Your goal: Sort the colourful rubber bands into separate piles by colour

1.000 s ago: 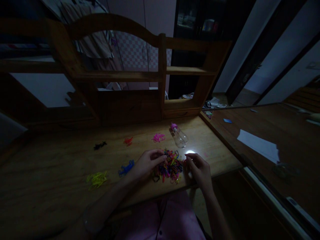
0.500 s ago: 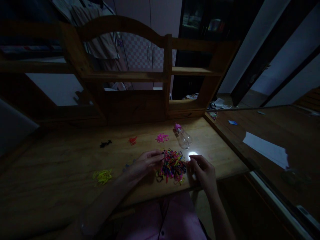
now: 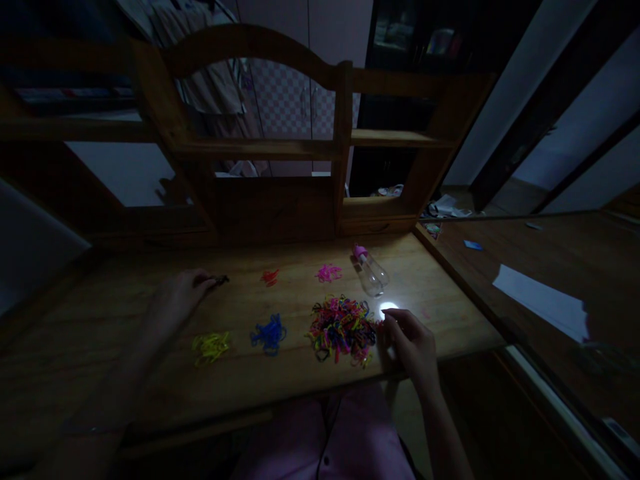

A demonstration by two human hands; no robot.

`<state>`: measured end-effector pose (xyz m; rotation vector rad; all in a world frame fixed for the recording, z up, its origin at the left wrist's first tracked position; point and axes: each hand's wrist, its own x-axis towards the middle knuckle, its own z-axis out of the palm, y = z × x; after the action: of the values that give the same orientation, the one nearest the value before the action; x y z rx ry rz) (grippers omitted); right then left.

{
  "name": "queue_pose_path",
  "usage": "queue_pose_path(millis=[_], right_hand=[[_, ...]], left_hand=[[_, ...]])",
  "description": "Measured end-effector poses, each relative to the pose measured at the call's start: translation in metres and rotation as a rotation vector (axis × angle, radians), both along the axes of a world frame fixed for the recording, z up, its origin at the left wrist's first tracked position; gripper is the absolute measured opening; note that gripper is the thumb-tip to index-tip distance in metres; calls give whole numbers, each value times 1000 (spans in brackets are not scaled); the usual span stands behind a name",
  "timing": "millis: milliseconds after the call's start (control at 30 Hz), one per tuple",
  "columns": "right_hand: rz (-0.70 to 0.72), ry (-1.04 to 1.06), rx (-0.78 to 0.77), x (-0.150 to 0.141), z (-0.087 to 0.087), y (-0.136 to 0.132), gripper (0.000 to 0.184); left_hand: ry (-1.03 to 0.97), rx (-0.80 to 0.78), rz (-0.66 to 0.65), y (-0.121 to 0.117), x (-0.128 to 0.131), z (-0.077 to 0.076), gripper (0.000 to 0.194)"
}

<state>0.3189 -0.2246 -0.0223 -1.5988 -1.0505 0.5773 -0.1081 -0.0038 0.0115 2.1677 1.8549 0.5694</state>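
A mixed heap of small coloured rubber bands (image 3: 341, 327) lies near the desk's front edge. My left hand (image 3: 183, 293) is far from it, at the left, its fingertips pinched at a small pile of black rubber bands (image 3: 221, 280), with a black band at the tips. My right hand (image 3: 411, 340) rests beside the heap's right side, thumb and forefinger close together; what they hold, if anything, is too small to make out. Separate piles of yellow bands (image 3: 212, 347), blue bands (image 3: 269, 334), red bands (image 3: 270, 277) and pink bands (image 3: 329, 272) lie about.
A clear bulb-shaped bottle with a pink cap (image 3: 373, 273) lies behind the heap. The wooden desk (image 3: 300, 380) has a shelf unit (image 3: 260, 148) along its back. On the brown surface at right lie white paper (image 3: 540, 300) and a small blue card (image 3: 473, 245).
My left hand has gone from the mixed heap across to the black pile, uncovering the blue pile. My right hand has stayed beside the heap. The view has shifted slightly.
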Motion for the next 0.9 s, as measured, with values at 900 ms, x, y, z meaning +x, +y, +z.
queue_pose_path(millis=[900], right_hand=[[-23,-24,-33,-3,4,0,27]], left_hand=[[-51,79,-787,-145,224,-4,8]])
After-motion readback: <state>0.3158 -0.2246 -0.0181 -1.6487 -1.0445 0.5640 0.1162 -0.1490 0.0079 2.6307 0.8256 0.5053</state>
